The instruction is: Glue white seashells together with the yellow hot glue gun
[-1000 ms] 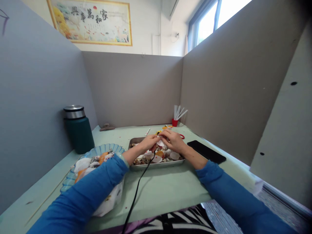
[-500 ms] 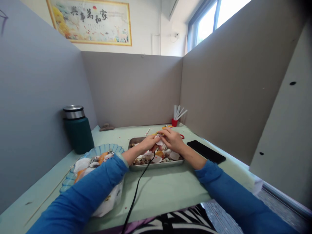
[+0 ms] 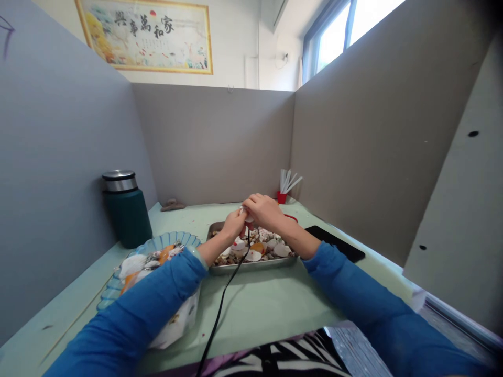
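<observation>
Over the far part of the metal tray (image 3: 251,268), my two hands meet. My left hand (image 3: 234,224) is closed, with a small white piece, probably a shell (image 3: 243,210), showing at its thumb. My right hand (image 3: 264,210) curls over the top of it, fingers bent and pressed against the left fingertips. What the right fingers grip is hidden behind them. A black cord (image 3: 226,290) runs from my lap up to just under the hands, and its end is out of sight. White and orange shells (image 3: 257,248) lie among small pebbles in the tray.
A blue scalloped plate (image 3: 157,242) with shells stands left, beneath my left forearm. Behind it is a green flask (image 3: 128,217). Farther back, a red cup (image 3: 281,197) holds white sticks. A black phone-like slab (image 3: 338,246) lies right. Grey partitions (image 3: 214,141) enclose the table.
My right hand has moved left and slightly up, over the left fingertips. My left hand has shifted a little left. The pale shell between them is now mostly covered.
</observation>
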Tool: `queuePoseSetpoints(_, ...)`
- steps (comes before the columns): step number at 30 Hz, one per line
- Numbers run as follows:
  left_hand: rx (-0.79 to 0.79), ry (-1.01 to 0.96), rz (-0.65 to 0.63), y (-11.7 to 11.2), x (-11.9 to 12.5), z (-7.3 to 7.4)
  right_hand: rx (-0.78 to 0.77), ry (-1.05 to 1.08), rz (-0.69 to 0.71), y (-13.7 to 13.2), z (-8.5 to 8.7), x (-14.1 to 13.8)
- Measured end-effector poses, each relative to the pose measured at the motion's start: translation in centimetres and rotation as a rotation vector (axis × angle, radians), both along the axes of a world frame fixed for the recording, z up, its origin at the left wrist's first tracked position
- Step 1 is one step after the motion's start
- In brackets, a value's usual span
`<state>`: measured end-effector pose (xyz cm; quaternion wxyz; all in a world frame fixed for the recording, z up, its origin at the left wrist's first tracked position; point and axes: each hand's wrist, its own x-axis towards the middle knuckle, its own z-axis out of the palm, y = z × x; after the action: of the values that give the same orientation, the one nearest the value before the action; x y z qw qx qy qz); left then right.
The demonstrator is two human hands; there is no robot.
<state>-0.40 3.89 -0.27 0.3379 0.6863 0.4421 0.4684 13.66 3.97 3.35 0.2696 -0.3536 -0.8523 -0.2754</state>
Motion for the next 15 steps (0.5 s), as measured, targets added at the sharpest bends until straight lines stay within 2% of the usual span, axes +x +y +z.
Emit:
queuePoseSetpoints(2,-0.013,-0.086,0.07,0.3,-0.1,0.1,-0.028,-0.011,-0.004,0.3,0.5,-1.0)
queuePoseSetpoints(5,-0.07,-0.148,0.118,0.5,-0.1,0.0,-0.053,0.037,-0.007,0.8,0.0,-1.8)
queuePoseSetpoints(10,-0.121,-0.084,0.08,0.3,0.0,-0.1,-0.105,0.119,0.047,1.8,-1.9,-1.2)
queuePoseSetpoints(15,-0.155,-0.076,0.026,0.2,0.0,-0.2,-0.115,0.195,0.104,2.2,-2.7,-0.3)
